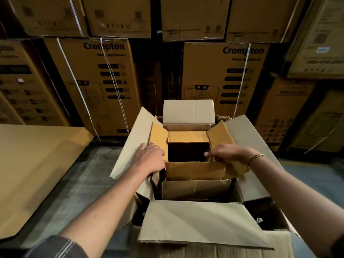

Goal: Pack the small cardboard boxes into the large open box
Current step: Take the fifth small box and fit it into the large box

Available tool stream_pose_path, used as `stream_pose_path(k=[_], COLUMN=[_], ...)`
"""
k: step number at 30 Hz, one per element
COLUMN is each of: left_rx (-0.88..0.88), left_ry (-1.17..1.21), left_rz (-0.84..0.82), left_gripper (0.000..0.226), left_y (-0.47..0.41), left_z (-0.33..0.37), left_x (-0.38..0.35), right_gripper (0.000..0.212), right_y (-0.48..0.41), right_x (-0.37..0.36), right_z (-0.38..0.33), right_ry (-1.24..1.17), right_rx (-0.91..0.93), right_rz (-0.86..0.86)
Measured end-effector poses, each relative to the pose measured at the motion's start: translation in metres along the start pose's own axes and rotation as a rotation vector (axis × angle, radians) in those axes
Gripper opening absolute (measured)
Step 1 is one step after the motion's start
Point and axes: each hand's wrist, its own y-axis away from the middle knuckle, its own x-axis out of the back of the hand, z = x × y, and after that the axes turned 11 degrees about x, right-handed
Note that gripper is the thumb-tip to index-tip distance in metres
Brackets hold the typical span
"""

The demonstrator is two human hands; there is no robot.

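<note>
Small boxes: three brown ones show at the big box, in a row from near to far.
Big box [201,222]: it stands on the floor right in front of the person. Its four top flaps are folded out and open.
Open small box [188,137]: it sits in the middle of the big box. Its own flaps stand up and lean out, and it looks dark inside.
Closed small box [188,110]: it is at the far end, just behind the open one. It sticks up higher than the others.
Near small box [195,189]: it sits low in the big box on the person's side, just beside the open one. Its top is hard to see.
Left hand [150,159]: it lies on the left flap of the open small box. The fingers are straight and a bit spread, pressing on the cardboard. The thumb is low down and hard to see.
Right hand [227,152]: it is at the right side of the open small box. The fingertips bend down over a flap edge and hold it.
Bracelet [256,157]: a gold chain on the right wrist.
Sleeve [55,247]: dark cloth with pale stitching on the left arm, at the bottom edge.
Flat cardboard sheet [33,164]: it lies on the left, well apart from the big box.
Stacked cartons [104,81]: tall brown ones fill the back, tied with white straps. Two say "Crompton" in dark letters.
Floor [89,174]: grey and rough, showing between the sheet and the big box.
</note>
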Motion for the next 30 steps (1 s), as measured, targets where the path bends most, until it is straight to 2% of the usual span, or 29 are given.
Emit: stream_pose_path(k=[2,3,5,7,9,13,15,18,23,30], left_rx=[-0.06,-0.083,-0.115,-0.146,-0.145,-0.121,-0.109,-0.095,-0.087,-0.143], left_ry=[0.048,0.066,0.071,-0.003,-0.065,-0.032,-0.03,-0.034,-0.029,-0.088], left_rz=[-0.015,-0.089,-0.284,-0.421,-0.474,-0.452,-0.448,-0.449,-0.437,-0.473], left_gripper=[0.047,0.053,0.071,0.094,0.104,0.102,0.103,0.102,0.102,0.102], left_y=[0.013,0.021,0.034,0.038,0.039,0.041,0.039,0.037,0.033,0.033], left_z=[0.013,0.022,0.036,0.039,0.034,0.026,0.024,0.025,0.025,0.025], left_x=[0.011,0.017,0.017,0.005,-0.014,-0.032,-0.032,-0.031,-0.028,-0.026], right_gripper=[0.027,0.028,0.048,0.068,0.08,0.113,0.121,0.116,0.088,0.077], right_y=[0.015,0.019,0.023,0.023,0.027,0.031,0.025,0.015,0.02,0.032], right_x=[0.001,-0.002,-0.016,-0.032,-0.049,-0.059,-0.058,-0.06,-0.059,-0.068], right_z=[-0.001,0.0,0.004,0.008,0.015,0.026,0.032,0.037,0.022,0.022], right_ry=[-0.067,-0.028,0.125,0.369,0.553,0.515,0.505,0.523,0.506,0.493], right_rx=[0.034,0.044,0.058,0.038,0.063,0.085,0.072,0.039,0.019,0.033], right_rz=[-0.227,-0.311,-0.405,-0.406,-0.351,-0.257,-0.258,-0.267,-0.222,-0.166])
